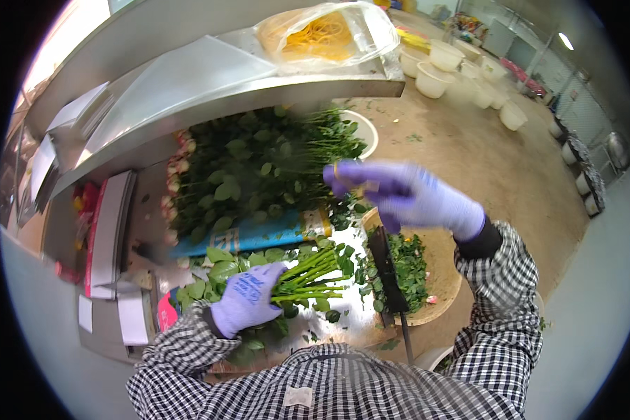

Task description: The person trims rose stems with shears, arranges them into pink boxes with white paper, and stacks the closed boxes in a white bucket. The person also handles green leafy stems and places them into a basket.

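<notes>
My left hand (252, 296), in a lavender work glove with printed writing, is closed around a bunch of green rose stems (312, 273). The cut ends point right, over the shiny metal worktop (354, 310); leaves spread out to the left of my fist, and the flower heads are not visible there. Raised over the right side of the bench, my right hand (399, 191) is blurred. A thin yellow rubber band (337, 170) lies across its bent, purple-coated fingers. Below that hand stands a black upright bench attachment (386, 273), its exact kind unclear.
A large pile of leafy roses (262, 168) lies beyond, pink-white heads leftward. Overhead, a metal shelf (231, 97) holds a plastic bag of yellow rubber bands (323, 39). A tub (443, 299) with leaf cuttings stands at right. White buckets (433, 79) stand farther off.
</notes>
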Action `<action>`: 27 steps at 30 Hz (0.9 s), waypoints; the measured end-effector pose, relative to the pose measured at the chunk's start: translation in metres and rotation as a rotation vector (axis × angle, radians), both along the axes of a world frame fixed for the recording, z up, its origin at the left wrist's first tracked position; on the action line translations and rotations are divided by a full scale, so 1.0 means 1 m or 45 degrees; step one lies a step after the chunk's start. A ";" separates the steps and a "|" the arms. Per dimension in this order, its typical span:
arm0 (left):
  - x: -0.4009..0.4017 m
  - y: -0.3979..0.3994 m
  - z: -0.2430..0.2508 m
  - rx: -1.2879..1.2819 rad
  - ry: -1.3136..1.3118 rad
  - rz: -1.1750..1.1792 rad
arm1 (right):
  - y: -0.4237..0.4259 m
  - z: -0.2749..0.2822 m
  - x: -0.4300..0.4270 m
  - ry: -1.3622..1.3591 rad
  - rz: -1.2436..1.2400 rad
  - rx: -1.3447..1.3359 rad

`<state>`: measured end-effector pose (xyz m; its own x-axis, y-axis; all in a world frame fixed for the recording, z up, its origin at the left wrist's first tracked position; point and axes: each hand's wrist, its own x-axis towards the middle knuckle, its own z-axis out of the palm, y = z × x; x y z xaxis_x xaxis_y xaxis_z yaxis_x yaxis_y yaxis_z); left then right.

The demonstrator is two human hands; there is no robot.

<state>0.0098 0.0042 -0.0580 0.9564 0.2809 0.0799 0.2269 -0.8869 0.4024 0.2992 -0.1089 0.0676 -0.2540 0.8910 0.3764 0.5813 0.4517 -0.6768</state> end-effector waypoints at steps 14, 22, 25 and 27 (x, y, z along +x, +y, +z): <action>-0.065 -0.020 0.039 -0.121 -0.105 -0.038 | 0.015 -0.163 -0.074 0.096 0.250 -0.059; 0.010 -0.031 0.022 -0.045 0.016 0.167 | -0.053 -0.075 -0.150 -0.134 -0.019 -0.189; 0.005 -0.050 0.013 0.031 0.193 -0.265 | -0.011 -0.062 -0.072 0.103 -0.281 -0.495; -0.008 -0.046 0.017 -0.049 0.109 -0.106 | -0.018 -0.098 -0.045 0.641 -0.466 -0.838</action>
<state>0.0021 -0.0413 -0.0409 0.9794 0.2015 -0.0120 0.1879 -0.8884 0.4189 0.2538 -0.1274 -0.0307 0.1445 0.9581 -0.2475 0.1781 -0.2712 -0.9459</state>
